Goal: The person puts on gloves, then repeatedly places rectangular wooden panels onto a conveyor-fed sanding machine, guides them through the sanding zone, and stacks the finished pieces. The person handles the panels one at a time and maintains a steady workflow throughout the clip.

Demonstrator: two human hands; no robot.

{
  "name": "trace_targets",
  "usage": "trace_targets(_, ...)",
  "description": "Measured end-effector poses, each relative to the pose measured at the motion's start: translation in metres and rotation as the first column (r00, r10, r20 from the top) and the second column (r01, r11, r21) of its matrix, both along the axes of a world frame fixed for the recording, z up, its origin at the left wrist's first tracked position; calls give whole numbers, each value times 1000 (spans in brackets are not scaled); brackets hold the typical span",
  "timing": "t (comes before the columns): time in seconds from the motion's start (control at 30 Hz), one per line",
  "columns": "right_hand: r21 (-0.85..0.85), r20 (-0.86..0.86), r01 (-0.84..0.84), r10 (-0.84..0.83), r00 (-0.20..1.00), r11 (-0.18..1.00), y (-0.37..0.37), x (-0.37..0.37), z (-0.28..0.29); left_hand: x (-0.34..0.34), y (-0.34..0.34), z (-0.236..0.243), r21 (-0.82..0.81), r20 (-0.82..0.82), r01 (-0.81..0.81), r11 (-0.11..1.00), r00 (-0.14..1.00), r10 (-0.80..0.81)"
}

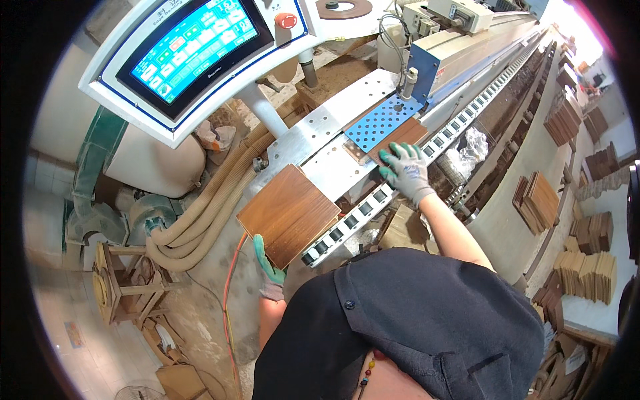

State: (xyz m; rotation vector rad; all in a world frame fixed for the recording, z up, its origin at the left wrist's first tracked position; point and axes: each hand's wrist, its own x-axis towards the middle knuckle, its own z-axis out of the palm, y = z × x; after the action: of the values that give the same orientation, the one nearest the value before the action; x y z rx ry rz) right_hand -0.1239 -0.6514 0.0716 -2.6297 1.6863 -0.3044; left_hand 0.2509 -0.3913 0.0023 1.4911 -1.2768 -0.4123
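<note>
My left hand (269, 272), in a grey and green work glove, grips the near corner of a small stack of brown wooden boards (290, 210). The thumb side shows along the edge; the other fingers are partly hidden beneath. The stack rests at the near end of the machine's metal table (333, 167). Farther along, my right hand (408, 172), gloved alike, lies flat with fingers spread on another brown board (402, 141). That board sits partly under a blue perforated plate (379, 125), beside the chain-like conveyor track (365, 208).
A control panel with a lit screen (193, 53) and red button (286, 21) overhangs the left side. Ribbed hoses (207, 220) and an orange cable (230, 293) run below it. Stacked boards (537, 200) stand right, beyond a long grey belt (497, 213). A wooden stool (130, 283) stands lower left.
</note>
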Motion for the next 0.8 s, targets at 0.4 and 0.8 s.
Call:
trace_targets(0.4, -182, 115, 257, -239, 964, 949, -59, -47, -14, 20, 9, -20, 119, -260, -30, 992, 964, 60)
trace_targets(0.8, 676, 662, -408, -263, 702, 613, 72, 103, 45, 11, -19, 21, -90, 407, 75, 993, 913, -33)
